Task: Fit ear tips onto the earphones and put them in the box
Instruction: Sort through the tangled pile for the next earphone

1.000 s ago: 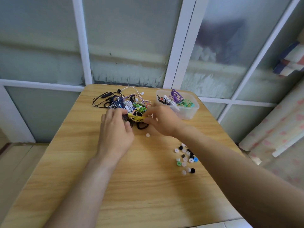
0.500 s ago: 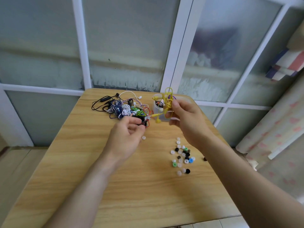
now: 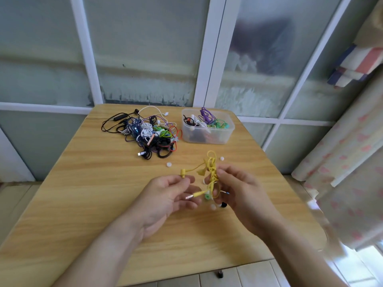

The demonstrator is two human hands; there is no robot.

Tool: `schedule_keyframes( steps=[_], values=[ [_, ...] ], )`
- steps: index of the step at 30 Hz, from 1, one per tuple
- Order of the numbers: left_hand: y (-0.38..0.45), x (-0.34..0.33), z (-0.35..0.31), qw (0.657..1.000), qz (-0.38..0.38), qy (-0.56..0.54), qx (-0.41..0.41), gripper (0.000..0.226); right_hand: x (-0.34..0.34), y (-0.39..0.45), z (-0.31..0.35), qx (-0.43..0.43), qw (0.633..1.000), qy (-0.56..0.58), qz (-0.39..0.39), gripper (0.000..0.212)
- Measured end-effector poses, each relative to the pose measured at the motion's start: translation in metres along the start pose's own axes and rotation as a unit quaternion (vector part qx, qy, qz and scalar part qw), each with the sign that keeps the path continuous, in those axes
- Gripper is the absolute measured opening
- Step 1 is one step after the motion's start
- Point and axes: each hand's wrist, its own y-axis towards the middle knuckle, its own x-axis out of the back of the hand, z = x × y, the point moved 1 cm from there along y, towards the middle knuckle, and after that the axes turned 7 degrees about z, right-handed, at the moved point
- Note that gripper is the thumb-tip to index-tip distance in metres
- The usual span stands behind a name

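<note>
table [image 3: 83, 204] far edge — earphone pile [image 3: 145, 133] left of box [image 3: 207, 135] | box — earphones inside | hands [image 3: 165, 199] over middle — bundle [image 3: 211, 175] between them

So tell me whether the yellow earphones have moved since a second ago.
Yes. The yellow earphones left the tangled earphone pile, lifted toward the camera in the right hand.

Head view, down over table [image 3: 87, 183]
</note>
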Motion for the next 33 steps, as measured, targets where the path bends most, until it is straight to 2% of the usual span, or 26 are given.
schedule_keyframes(
  steps=[5, 9, 12, 17, 20, 23, 25, 29, 33],
  values=[
    [0.000, 0.000, -0.004, 0.998, 0.034, -0.047, 0.012, 0.031, -0.006, -0.004, -0.011, 0.045, 0.987, -0.139, 0.067, 0.023],
    [0.002, 0.003, -0.002, 0.998, -0.050, -0.016, -0.022, 0.019, -0.007, -0.007, -0.015, 0.078, 0.961, -0.249, 0.090, 0.018],
    [0.005, 0.005, -0.003, 0.997, -0.072, -0.001, -0.039, 0.015, -0.004, -0.010, -0.017, 0.071, 0.932, -0.341, 0.099, 0.012],
    [0.001, 0.000, -0.011, 0.995, -0.035, -0.074, -0.057, 0.019, -0.008, -0.017, -0.014, 0.066, 0.912, -0.369, 0.167, 0.019],
    [-0.002, 0.000, -0.018, 0.994, -0.004, -0.084, -0.064, 0.027, -0.006, -0.017, -0.008, 0.108, 0.914, -0.378, 0.094, 0.009],
    [-0.004, 0.002, -0.018, 0.997, -0.009, -0.034, -0.064, 0.029, 0.006, -0.011, -0.001, 0.130, 0.928, -0.348, -0.034, 0.010],
    [-0.005, 0.002, -0.016, 0.998, -0.016, 0.011, -0.059, 0.032, 0.020, -0.004, 0.002, 0.116, 0.919, -0.366, -0.092, 0.011],
    [-0.005, 0.003, -0.011, 0.996, -0.038, 0.054, -0.054, 0.029, 0.050, 0.011, 0.000, 0.064, 0.883, -0.445, -0.135, 0.013],
    [-0.005, 0.002, -0.011, 0.997, -0.024, 0.065, -0.044, 0.025, 0.065, 0.033, 0.002, 0.043, 0.858, -0.494, -0.133, 0.017]
  ],
)
